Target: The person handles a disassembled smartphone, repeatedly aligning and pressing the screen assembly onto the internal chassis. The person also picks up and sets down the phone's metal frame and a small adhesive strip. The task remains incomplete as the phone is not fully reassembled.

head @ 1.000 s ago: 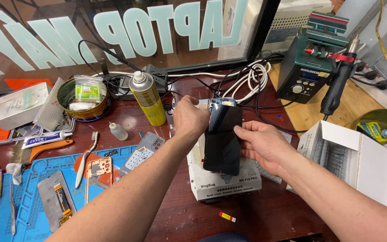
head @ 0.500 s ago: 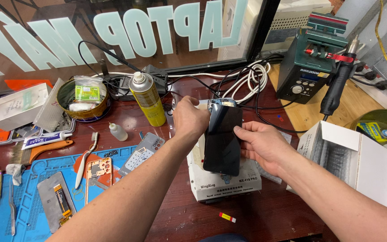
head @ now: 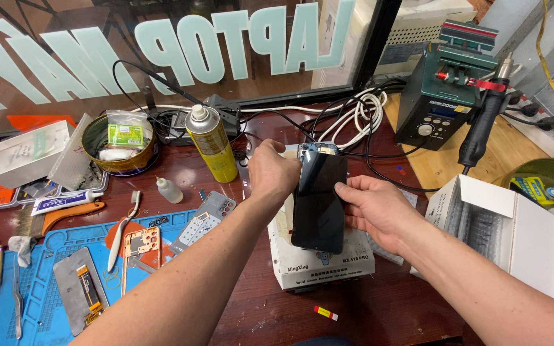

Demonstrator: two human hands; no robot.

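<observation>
Holding a black phone screen (head: 318, 202) above the white heating unit (head: 322, 259), left hand (head: 272, 172) clamped on its top edge, right hand (head: 370, 208) closed along its side, probably steadying it there, yellow spray can (head: 211, 143) standing near.

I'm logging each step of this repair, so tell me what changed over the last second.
Nothing visibly changed. The left hand and right hand hold the flat black phone screen panel above the white boxy machine as before. The yellow spray can and blue work mat stayed put.
</observation>
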